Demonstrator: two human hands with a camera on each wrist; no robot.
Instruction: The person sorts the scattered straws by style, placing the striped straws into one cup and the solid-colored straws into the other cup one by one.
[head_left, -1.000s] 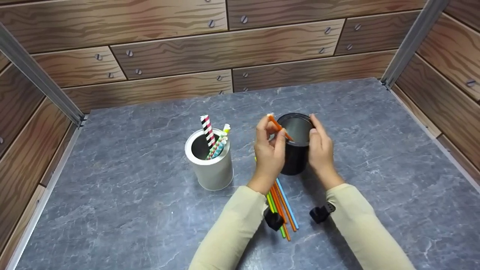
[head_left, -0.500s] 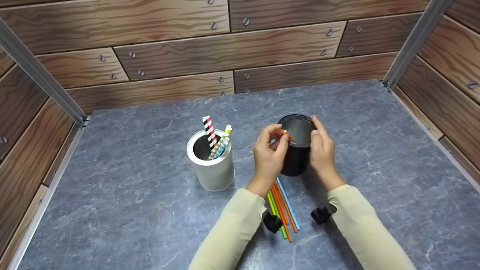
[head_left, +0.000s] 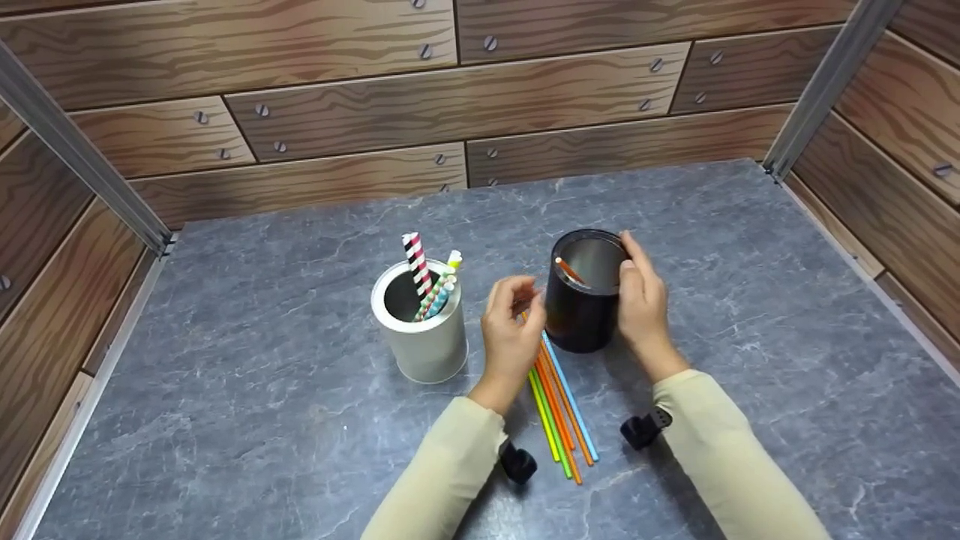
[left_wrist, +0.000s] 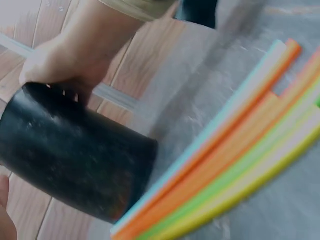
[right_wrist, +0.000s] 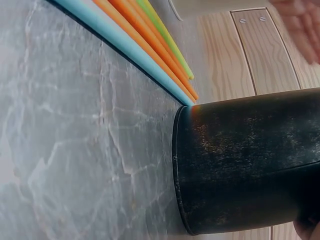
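My right hand (head_left: 645, 311) holds the far right side of a black cylindrical canister (head_left: 581, 322), which stands upright on the table. An orange straw (head_left: 567, 268) leans inside it, its tip showing at the left of the rim. To the left of the canister, apart from it, my left hand (head_left: 508, 341) hovers with loosely bent fingers and nothing between them. Beneath and beside that hand lies a bundle of straws (head_left: 559, 420) in blue, orange, green and yellow. The left wrist view shows the right hand's fingers around the upper canister (left_wrist: 75, 150).
A white canister (head_left: 429, 352) stands left of my hands, with several patterned paper straws (head_left: 418, 262) leaning in it. The grey marbled table (head_left: 262, 360) is bounded by wood-patterned walls (head_left: 352, 120) at the back and sides.
The orange straw passed from my left hand into the black canister. My left hand then let go and moved left and nearer, over the straw bundle. My right hand stayed in place.
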